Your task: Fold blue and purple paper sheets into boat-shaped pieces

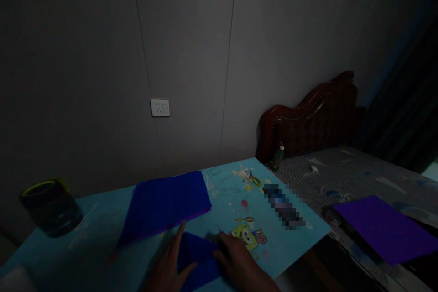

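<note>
"Folded blue paper (201, 264) is what this person has between both hands, down at the near side of the table (224, 205)"

"What is each hand doing, from where you stand?"

"Left hand (169, 262) lies open along the paper's left side, index finger stretched forward and thumb spread over the blue. Right hand (236, 253) is bent at the other side, fingers curled by the paper's edge; I cannot tell whether they pinch it or only press on it"

"And the paper's shape?"

"Slanting edges run to a point at its far end, like a triangular flap, though the hands cover part of it"

"What lies close by?"

"Larger blue sheets (167, 203) just beyond the left hand, a thin purple strip showing along their near edge. A yellow cartoon figure (243, 236) is printed on the tabletop beside the right hand, and a dark container (51, 214) with a yellow-green rim is well apart, over on the left"

"Over on the right?"

"A bed (362, 169) with a carved headboard (311, 123), a bottle (278, 157) with a white cap near the table's far corner, and a purple sheet (386, 228) by the bed's near edge, with something dark beneath it"
</note>
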`<state>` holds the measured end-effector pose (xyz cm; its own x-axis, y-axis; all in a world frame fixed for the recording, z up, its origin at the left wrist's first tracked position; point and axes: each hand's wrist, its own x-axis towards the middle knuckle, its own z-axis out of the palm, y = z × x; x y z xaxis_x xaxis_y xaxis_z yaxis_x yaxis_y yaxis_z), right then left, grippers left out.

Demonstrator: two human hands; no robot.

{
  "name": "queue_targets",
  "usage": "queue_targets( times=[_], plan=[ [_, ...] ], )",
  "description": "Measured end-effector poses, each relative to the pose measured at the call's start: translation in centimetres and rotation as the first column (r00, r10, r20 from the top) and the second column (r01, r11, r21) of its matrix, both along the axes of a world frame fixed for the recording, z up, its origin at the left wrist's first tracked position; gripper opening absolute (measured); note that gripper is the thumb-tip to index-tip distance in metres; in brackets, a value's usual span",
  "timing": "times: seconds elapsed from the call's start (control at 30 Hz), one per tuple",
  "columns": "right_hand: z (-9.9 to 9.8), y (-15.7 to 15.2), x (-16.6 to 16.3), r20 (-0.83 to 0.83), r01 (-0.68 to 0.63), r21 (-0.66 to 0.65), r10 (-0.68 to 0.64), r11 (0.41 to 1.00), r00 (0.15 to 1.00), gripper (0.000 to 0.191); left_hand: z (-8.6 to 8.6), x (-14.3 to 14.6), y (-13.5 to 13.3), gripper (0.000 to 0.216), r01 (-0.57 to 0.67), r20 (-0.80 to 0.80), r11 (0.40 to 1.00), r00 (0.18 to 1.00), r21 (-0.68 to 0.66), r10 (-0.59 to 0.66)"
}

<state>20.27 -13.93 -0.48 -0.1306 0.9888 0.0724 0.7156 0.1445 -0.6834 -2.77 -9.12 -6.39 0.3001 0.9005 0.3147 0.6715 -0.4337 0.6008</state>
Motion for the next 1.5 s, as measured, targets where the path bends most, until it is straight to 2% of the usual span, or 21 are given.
queue_targets(
  times=[0.17,0.27,0.37,0.47,0.57,0.63,0.73,0.77,0.83,0.93,1.03,1.23,1.37,1.5],
  plan=[
    [1.5,0.2,-0.6,-0.164,-0.025,0.056,0.034,0.998,0.986,0.01,2.4,-0.4,0.0,0.076,-0.079,0.154,0.991,0.984,-0.111,0.095],
    [2.5,0.6,-1.2,-0.258,-0.017,0.089,0.04,0.996,0.965,0.017,4.0,-0.3,0.0,0.073,-0.155,0.21,0.969,0.958,-0.195,0.195],
    [3.4,2.1,-1.6,-0.36,-0.007,0.117,0.049,0.993,0.932,0.021,5.8,-0.4,0.9,0.07,-0.176,0.23,0.942,0.942,-0.287,0.246],
    [3.7,4.7,-2.1,-0.495,-0.029,0.139,0.095,0.99,0.864,0.026,7.0,-0.9,2.7,0.07,-0.209,0.218,0.942,0.938,-0.263,0.269],
    [3.1,7.2,-2.7,-0.593,-0.017,0.151,0.104,0.988,0.798,0.032,6.9,-1.6,4.4,0.072,-0.324,0.198,0.923,0.91,-0.208,0.364],
    [2.1,8.1,-3.3,-0.685,0.006,0.131,0.087,0.991,0.724,0.035,6.4,-1.9,4.8,0.067,-0.371,0.214,0.91,0.888,-0.184,0.406],
    [0.6,8.4,-3.9,-0.83,-0.015,0.046,0.046,0.999,0.556,0.04,5.5,-2.0,4.5,0.059,-0.33,0.247,0.926,0.896,-0.182,0.368],
    [0.2,8.2,-4.0,-0.851,-0.013,0.03,0.032,0.999,0.524,0.039,5.4,-1.9,4.3,0.057,-0.303,0.254,0.934,0.904,-0.188,0.344],
    [-0.3,7.9,-3.8,-0.829,0.038,0.052,0.021,0.998,0.559,0.034,5.2,-1.9,3.8,0.055,-0.27,0.252,0.941,0.914,-0.205,0.318],
    [-0.4,7.5,-3.2,-0.682,0.13,0.144,0.003,0.981,0.731,0.029,5.1,-2.0,3.4,0.055,-0.289,0.238,0.933,0.911,-0.212,0.336],
    [-0.4,7.3,-2.7,-0.567,0.147,0.175,-0.022,0.974,0.823,0.032,4.7,-2.2,3.5,0.056,-0.314,0.252,0.931,0.9,-0.186,0.354],
    [0.1,7.0,-2.5,-0.488,0.101,0.248,0.034,0.964,0.872,0.031,4.1,-2.9,3.4,0.05,-0.315,0.222,0.945,0.919,-0.085,0.326],
    [0.7,6.9,-2.3,-0.455,0.017,0.274,0.114,0.962,0.883,0.032,3.9,-3.1,3.2,0.048,-0.237,0.207,0.971,0.951,0.003,0.231],
    [0.6,6.9,-2.1,-0.388,0.012,0.277,0.1,0.961,0.916,0.034,3.4,-3.2,3.3,0.044,-0.176,0.204,0.982,0.966,0.067,0.159]
  ],
)
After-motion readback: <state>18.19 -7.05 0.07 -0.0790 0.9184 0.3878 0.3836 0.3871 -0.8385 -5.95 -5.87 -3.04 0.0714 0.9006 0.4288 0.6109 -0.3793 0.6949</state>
